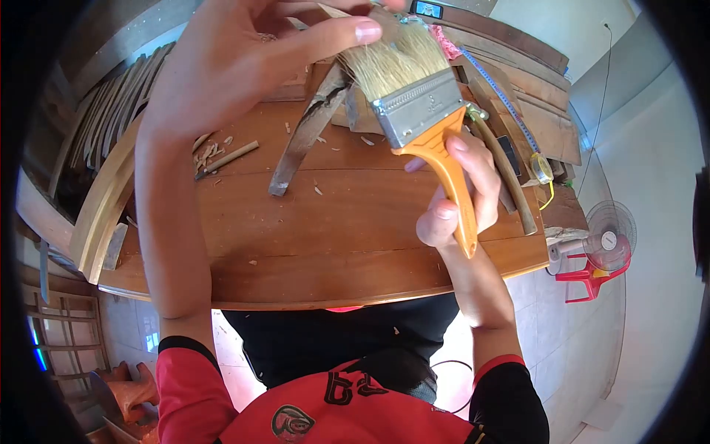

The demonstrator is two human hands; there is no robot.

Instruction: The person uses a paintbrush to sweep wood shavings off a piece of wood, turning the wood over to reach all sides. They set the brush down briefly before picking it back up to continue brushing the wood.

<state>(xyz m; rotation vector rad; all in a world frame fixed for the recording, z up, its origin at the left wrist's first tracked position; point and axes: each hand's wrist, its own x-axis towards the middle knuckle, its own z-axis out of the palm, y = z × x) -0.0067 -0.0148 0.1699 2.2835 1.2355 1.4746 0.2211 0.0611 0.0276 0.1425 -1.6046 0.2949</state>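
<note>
A wide paintbrush (421, 107) with pale bristles, a metal ferrule and an orange handle is raised over the table, tilted with its bristles up. My right hand (473, 181) is closed around the orange handle. At the top, the thumb of my left hand (244, 66) presses against the bristle tips, with its other fingers curled around behind and partly cut off by the frame edge. Below the left hand, a dark, cracked strip of wood (307, 137) stretches across the tabletop, its upper end hidden behind hand and brush.
On the wooden table (333, 251) lie a wooden-handled tool (229, 158) and wood shavings (208, 154). Curved wood pieces (111, 200) line the left edge. A hammer-like handle (510, 177), a tape measure (542, 169) and boards (543, 96) are at right, near a fan (610, 237).
</note>
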